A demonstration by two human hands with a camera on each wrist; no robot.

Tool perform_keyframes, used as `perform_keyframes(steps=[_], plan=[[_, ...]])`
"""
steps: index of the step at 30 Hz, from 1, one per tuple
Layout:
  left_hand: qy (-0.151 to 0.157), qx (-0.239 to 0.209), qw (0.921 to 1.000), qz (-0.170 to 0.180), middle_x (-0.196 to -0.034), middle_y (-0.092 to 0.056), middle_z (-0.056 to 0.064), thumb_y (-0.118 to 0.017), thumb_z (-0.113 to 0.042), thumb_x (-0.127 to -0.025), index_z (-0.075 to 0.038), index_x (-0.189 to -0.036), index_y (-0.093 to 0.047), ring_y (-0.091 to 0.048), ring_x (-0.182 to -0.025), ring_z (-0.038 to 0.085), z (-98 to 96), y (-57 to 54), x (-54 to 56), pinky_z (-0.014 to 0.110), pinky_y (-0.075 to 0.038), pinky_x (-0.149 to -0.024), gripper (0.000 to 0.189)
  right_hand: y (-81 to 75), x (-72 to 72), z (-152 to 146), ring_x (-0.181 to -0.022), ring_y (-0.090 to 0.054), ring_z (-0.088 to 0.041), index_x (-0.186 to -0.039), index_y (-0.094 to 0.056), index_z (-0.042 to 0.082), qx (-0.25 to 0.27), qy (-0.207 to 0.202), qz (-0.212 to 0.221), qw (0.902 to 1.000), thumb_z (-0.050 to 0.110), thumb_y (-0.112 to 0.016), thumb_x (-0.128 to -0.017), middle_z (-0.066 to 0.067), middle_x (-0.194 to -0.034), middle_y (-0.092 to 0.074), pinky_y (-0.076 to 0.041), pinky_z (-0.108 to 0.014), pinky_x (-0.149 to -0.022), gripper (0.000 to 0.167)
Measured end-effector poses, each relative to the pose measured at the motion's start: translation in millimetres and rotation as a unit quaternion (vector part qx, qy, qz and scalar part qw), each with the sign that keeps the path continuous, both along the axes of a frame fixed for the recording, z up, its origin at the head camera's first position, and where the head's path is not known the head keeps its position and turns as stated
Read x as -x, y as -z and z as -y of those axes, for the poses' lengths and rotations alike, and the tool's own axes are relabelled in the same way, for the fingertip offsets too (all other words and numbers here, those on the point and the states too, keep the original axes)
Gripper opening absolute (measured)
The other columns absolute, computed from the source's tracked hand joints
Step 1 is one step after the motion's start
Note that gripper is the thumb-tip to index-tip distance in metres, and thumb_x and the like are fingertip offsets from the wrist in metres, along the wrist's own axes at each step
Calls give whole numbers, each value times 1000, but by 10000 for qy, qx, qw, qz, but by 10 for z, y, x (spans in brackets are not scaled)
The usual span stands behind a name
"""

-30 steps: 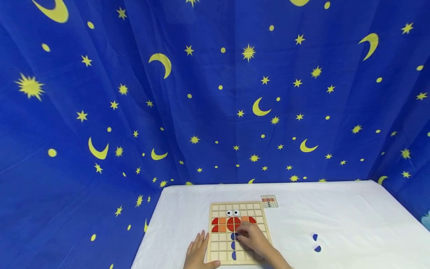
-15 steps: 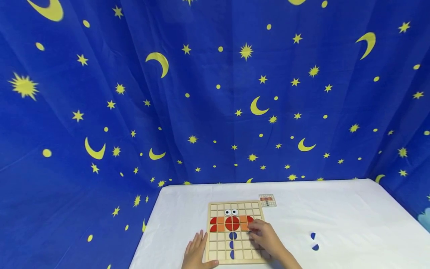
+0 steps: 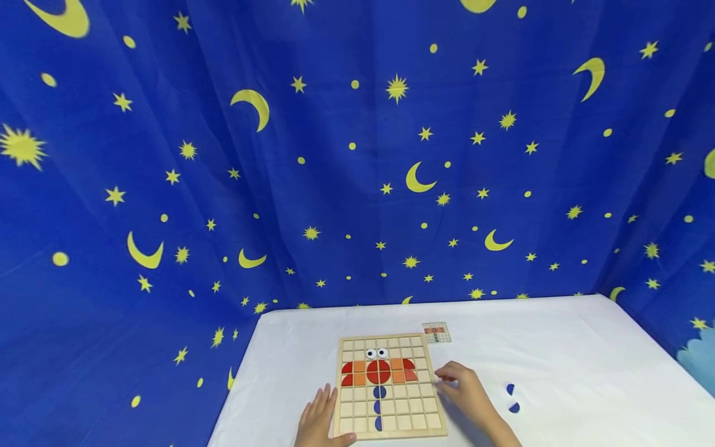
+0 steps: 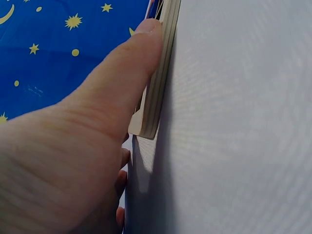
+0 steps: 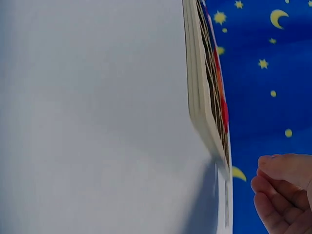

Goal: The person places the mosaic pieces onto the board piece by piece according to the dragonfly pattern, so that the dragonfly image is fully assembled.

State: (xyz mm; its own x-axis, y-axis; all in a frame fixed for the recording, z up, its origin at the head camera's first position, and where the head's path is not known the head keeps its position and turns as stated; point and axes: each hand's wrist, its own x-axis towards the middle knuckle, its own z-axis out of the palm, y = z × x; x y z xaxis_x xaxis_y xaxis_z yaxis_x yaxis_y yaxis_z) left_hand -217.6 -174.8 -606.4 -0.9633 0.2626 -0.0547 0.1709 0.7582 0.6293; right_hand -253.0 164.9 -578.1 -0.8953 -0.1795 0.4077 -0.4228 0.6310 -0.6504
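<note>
A wooden grid board [image 3: 421, 422] lies on the white table. Set in it are red quarter pieces forming a disc [image 3: 378, 372], orange squares [image 3: 359, 372], two googly eyes [image 3: 371, 354] and blue half-discs [image 3: 378, 423] in a column; the top two form a circle. My left hand [image 3: 317, 419] steadies the lower left corner, thumb on the front edge, fingers extended along the side. Just right of the board hovers my right hand [image 3: 466, 392], fingers loosely bent, nothing visible in them. In the right wrist view its thumb and fingertips [image 5: 282, 190] are apart from the board.
Two loose blue half-discs [image 3: 511, 388] lie on the white cloth [image 3: 586, 372] to the right of my right hand. A small pattern card [image 3: 437, 332] sits by the board's top right corner. A blue star-patterned curtain [image 3: 335, 186] surrounds the table.
My right hand has drawn away from the blue circle, passing right over the board and past its edge. The second half of that circle is now in plain sight. My left hand keeps its place.
</note>
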Motion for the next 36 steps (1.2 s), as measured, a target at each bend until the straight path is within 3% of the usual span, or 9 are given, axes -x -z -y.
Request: perform_keyframes(steps=[6,10,13,19,28,32,36], plan=[[30,-44,9998,171,-152,-22,33,-74,-55,-73,6,-146,-26,-16,-140,55,16,-11,22,72,-11,-108,107,-9,-45,-191,-72,-63,-12,-88,-71,2,-108,472,89,9988,-8,-73,-70,-2,-84,-68,-54,-21,-68,21],[19,-64,9996,259,-152,-21,33,-74,-56,-73,6,-146,-26,-15,-140,55,17,-30,28,73,-11,-108,107,-13,-86,-303,-70,-60,-4,-86,-71,3,-127,758,37,9970,-11,-74,-67,1,-81,-67,-54,-20,-66,23],[12,-14,9996,296,-152,-21,33,-74,-56,-73,6,-146,-26,-15,-140,54,15,-35,36,72,-11,-108,107,-19,-110,-391,-70,-57,1,-86,-71,4,-118,982,187,9949,-11,-74,-67,2,-81,-67,-53,-19,-67,25],[11,23,9996,291,-151,-22,34,-74,-57,-73,6,-145,-28,-16,-139,55,18,-18,44,72,-12,-108,106,-20,-171,-570,-72,-59,0,-87,-71,4,-269,1270,451,9905,-10,-74,-68,0,-83,-68,-54,-20,-68,24],[62,91,9994,335,-151,-22,34,-71,-58,-74,6,-145,-27,-17,-139,55,24,-21,56,73,-13,-107,106,54,-356,-824,-70,-59,0,-86,-70,1,-529,1552,132,9864,-7,-77,-65,-1,-81,-68,-55,-21,-65,23],[84,98,9997,219,-150,-24,34,-72,-58,-73,7,-145,-28,-19,-138,55,29,-11,47,73,-15,-107,106,81,-408,-923,-70,-63,-8,-86,-70,-1,-722,1780,200,9812,-3,-79,-64,-2,-81,-68,-57,-28,-66,24],[80,100,9997,185,-151,-24,34,-71,-58,-73,6,-145,-28,-19,-139,54,35,13,43,73,-15,-107,106,67,-446,-984,-77,-68,-23,-90,-70,-3,-821,1881,582,9770,-1,-79,-66,-6,-84,-70,-57,-36,-72,26]])
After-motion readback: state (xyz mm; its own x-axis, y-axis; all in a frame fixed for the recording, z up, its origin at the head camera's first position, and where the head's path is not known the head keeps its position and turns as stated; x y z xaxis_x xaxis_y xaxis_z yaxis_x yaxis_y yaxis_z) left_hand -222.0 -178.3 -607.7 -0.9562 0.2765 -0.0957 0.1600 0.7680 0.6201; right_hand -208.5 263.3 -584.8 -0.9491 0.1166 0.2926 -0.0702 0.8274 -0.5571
